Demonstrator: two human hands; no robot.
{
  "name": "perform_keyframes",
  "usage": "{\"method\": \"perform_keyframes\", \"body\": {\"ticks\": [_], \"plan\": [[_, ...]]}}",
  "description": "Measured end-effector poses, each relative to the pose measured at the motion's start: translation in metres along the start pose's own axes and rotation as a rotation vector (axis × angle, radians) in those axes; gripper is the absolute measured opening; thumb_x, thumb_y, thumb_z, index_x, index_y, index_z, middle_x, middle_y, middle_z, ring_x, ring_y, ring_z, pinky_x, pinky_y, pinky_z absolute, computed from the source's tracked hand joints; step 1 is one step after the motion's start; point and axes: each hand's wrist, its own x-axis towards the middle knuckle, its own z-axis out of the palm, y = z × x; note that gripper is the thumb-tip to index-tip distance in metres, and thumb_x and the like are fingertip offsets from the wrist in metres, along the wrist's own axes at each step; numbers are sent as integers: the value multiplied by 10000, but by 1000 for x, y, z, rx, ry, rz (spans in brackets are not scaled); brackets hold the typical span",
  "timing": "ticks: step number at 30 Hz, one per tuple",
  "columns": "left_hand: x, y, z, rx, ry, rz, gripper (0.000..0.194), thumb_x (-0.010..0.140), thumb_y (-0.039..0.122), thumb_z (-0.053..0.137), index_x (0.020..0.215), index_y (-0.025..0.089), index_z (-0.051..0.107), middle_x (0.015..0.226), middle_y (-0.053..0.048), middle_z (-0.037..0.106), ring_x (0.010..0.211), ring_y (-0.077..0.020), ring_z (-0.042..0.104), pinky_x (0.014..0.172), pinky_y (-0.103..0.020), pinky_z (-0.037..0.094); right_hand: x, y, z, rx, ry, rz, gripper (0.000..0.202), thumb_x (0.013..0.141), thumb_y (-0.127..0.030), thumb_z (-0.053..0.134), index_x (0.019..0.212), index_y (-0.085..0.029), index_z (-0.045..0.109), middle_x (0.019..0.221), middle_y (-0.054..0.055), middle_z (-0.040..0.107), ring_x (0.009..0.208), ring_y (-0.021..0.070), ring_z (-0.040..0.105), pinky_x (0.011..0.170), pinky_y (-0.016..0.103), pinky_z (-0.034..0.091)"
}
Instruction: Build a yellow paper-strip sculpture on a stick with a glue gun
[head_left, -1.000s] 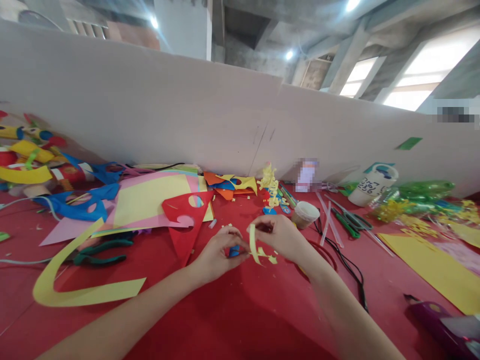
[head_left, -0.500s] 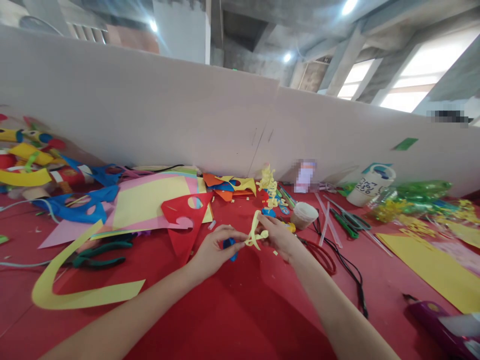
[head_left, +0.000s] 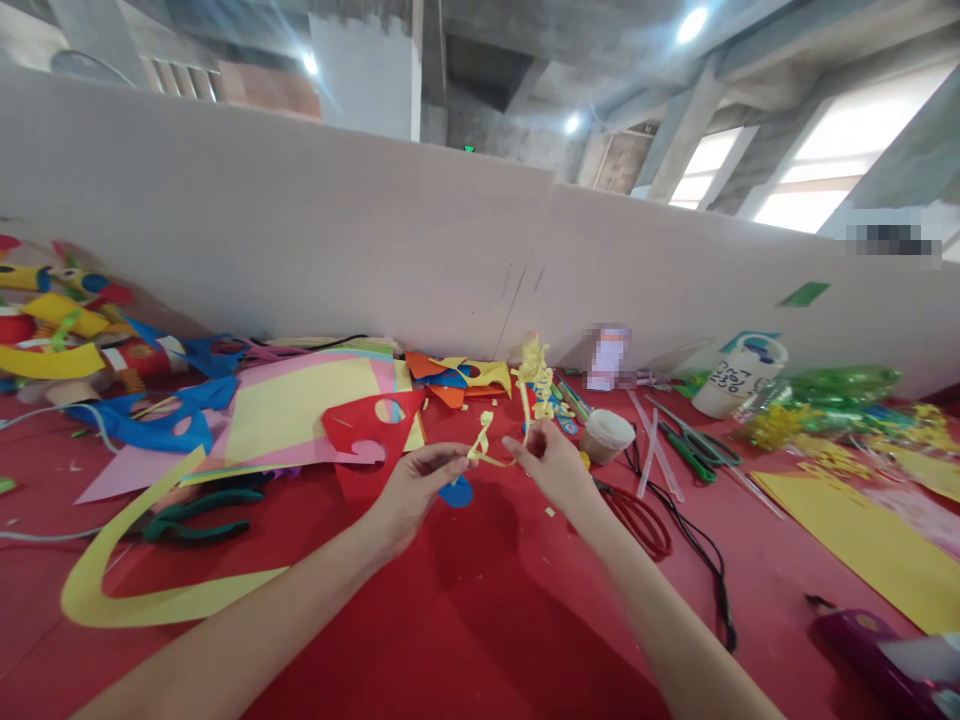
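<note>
A thin, curled yellow strip [head_left: 495, 460] is stretched between both hands above the red table. My left hand [head_left: 424, 485] pinches one end of it, where a small looped part stands up. The fingers of my right hand [head_left: 551, 458] are closed on the strip's other side. Just below my left fingertips lies a blue disc [head_left: 457, 491]. Behind my right hand stands a yellow frilly paper piece [head_left: 535, 365], and a white cup [head_left: 607, 434] is to its right.
Red-handled scissors [head_left: 637, 518] and a black cord [head_left: 697, 545] lie right of my right forearm. Green pliers [head_left: 199, 515], a curved yellow strip [head_left: 97, 570] and coloured sheets [head_left: 300, 405] are on the left. A purple glue gun [head_left: 870, 640] is at the lower right.
My hands have moved apart, my left hand slightly left. The yellow strip, earlier bunched in a loop between them, is now drawn out. More of the blue disc shows.
</note>
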Motion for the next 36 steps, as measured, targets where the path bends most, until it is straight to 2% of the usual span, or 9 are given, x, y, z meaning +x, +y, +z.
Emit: {"method": "perform_keyframes", "body": {"ticks": [2, 5, 8, 12, 14, 18, 22, 26, 36], "plan": [[1, 2, 0, -59, 17, -16, 210, 567, 221, 790, 758, 182, 712, 719, -4, 712, 694, -103, 630, 645, -176, 470, -2, -8, -3, 25, 67, -133, 279, 773, -449, 539, 694, -194, 456, 640, -11, 490, 573, 132, 472, 538, 250, 383], [1, 6, 0, -105, 16, -23, 202, 572, 203, 788, 756, 173, 709, 715, -5, 712, 699, -102, 635, 636, -170, 475, -7, -17, -3, 81, -44, -312, 236, 836, -393, 493, 819, -175, 583, 855, 55, 559, 826, 166, 541, 739, 289, 440], [1, 8, 0, -140, 22, -17, 211, 562, 196, 793, 752, 168, 707, 714, -9, 711, 708, -112, 641, 633, -179, 481, -12, -22, -3, 50, -111, -387, 245, 811, -380, 560, 956, -204, 647, 1076, 87, 528, 1057, 202, 486, 918, 352, 382], [3, 8, -2, -167, 48, -7, 203, 558, 187, 792, 739, 167, 705, 703, -4, 706, 687, -111, 639, 637, -188, 485, -13, -23, -6, -64, -37, -401, 187, 754, -379, 635, 811, -214, 701, 1199, 89, 484, 1135, 257, 431, 959, 426, 341], [4, 7, -3, -165, 43, -10, 201, 574, 188, 784, 757, 170, 704, 720, -5, 709, 701, -107, 639, 649, -185, 481, -13, -25, -6, -45, -73, -410, 159, 795, -329, 592, 785, -216, 703, 1156, 81, 532, 1097, 240, 467, 942, 419, 357], [3, 6, -2, -156, 31, -25, 248, 581, 180, 780, 814, 178, 698, 752, -10, 714, 743, -121, 647, 677, -196, 480, -15, -27, 1, 111, -221, -324, 168, 816, -256, 546, 908, -204, 676, 918, 57, 657, 873, 188, 589, 809, 343, 450], [2, 5, -1, -138, 23, -35, 253, 581, 187, 781, 818, 161, 697, 746, -25, 713, 712, -132, 650, 664, -210, 489, -16, -23, 13, 337, -256, -164, 220, 772, -327, 587, 909, -166, 646, 882, 59, 686, 825, 194, 626, 765, 323, 479], [2, 4, -2, -127, 20, -32, 209, 596, 201, 775, 787, 164, 701, 752, -20, 713, 687, -120, 642, 657, -210, 491, -14, -20, 18, 561, -360, -90, 257, 763, -379, 576, 890, -162, 627, 847, 58, 697, 803, 181, 650, 768, 310, 492], [1, 3, 0, -98, 20, -27, 249, 599, 205, 772, 837, 182, 703, 761, -26, 716, 710, -132, 642, 665, -223, 484, -14, -24, 15, 570, -322, 16, 262, 735, -400, 579, 809, -159, 648, 720, 54, 711, 712, 195, 671, 723, 324, 510]]}}
